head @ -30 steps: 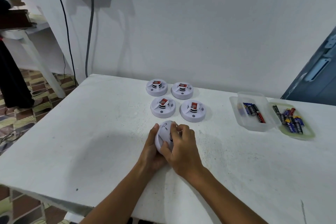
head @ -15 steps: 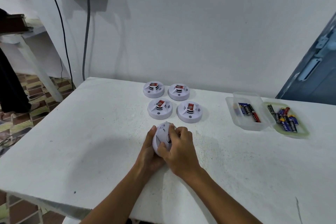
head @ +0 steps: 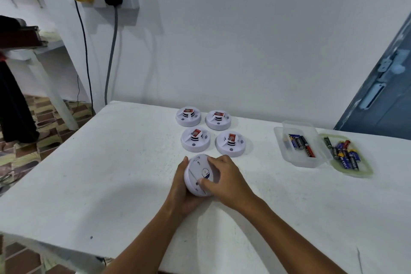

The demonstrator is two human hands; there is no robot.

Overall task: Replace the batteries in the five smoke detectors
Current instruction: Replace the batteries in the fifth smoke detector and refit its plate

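Fingers [head: 216, 163] of both hands curl round one smoke detector [head: 198, 174].
Left hand [head: 180, 187] cups its rim; right hand [head: 224, 179] grips its tilted back; four detectors [head: 212, 132] rest beyond on the surface [head: 111, 173].

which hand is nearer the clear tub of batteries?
Right. The right hand grips the held smoke detector on the side facing the clear tub, with bare table between. The left hand cups the detector's far side, farther from the tub.
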